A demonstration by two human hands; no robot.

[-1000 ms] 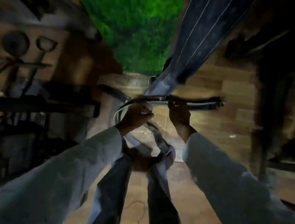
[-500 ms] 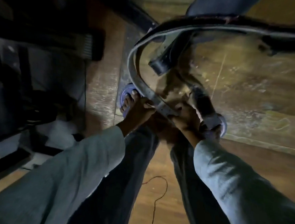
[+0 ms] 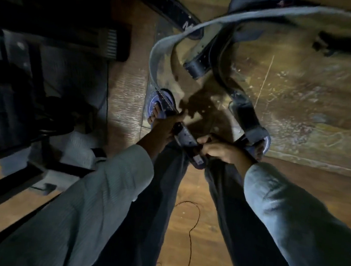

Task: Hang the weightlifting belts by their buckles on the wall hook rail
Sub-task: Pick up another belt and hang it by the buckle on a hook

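Observation:
I look straight down at my legs and the wooden floor. A long weightlifting belt (image 3: 162, 54) curves from the upper right down to my hands; its inner face is pale, its outer face dark. My left hand (image 3: 166, 124) grips the belt near its end. My right hand (image 3: 221, 150) holds the end piece, which bears a small tag. A second dark belt (image 3: 199, 61) with punched holes lies on the floor above, and a third dark belt (image 3: 172, 5) lies at the top. No hook rail is in view.
My feet in blue sandals (image 3: 160, 106) stand on the floor. Dark gym equipment frames (image 3: 37, 92) fill the left side. A thin black cable (image 3: 192, 228) runs across the floor between my legs. Another dark strap (image 3: 341, 44) lies at the upper right.
The view has tipped from the wall and green backdrop down to the floor. My hands have slid along the belt to its end and dropped lower, close to my legs.

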